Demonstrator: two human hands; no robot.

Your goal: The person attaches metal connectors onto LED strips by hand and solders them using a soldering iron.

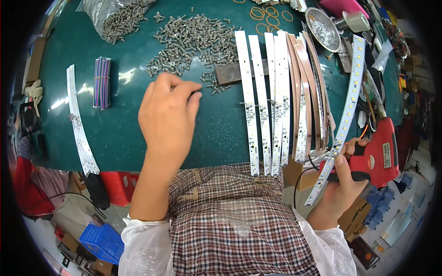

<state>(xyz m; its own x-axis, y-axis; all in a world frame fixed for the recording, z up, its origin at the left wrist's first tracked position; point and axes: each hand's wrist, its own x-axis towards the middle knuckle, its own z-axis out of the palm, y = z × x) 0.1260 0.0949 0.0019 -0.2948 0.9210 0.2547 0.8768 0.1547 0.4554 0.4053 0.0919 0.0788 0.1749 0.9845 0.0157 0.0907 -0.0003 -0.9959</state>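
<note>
From the head view, we see the left hand [168, 112] at centre, fingers pinched among loose screws [191, 39] above; whether it holds one, we cannot tell. At lower right, the right hand [340, 181] grips a red screwdriver [380, 154] and LED strip [343, 122].

- My left hand [168, 112] rests on the green table [216, 124], its fingertips at the near edge of the heap of small silver metal screws [191, 39].
- Right of it lies the row of long white LED strips [267, 99].
- My right hand [343, 177] holds the red electric screwdriver [380, 154] and one long white LED strip [343, 119] off the table's right edge.
</note>
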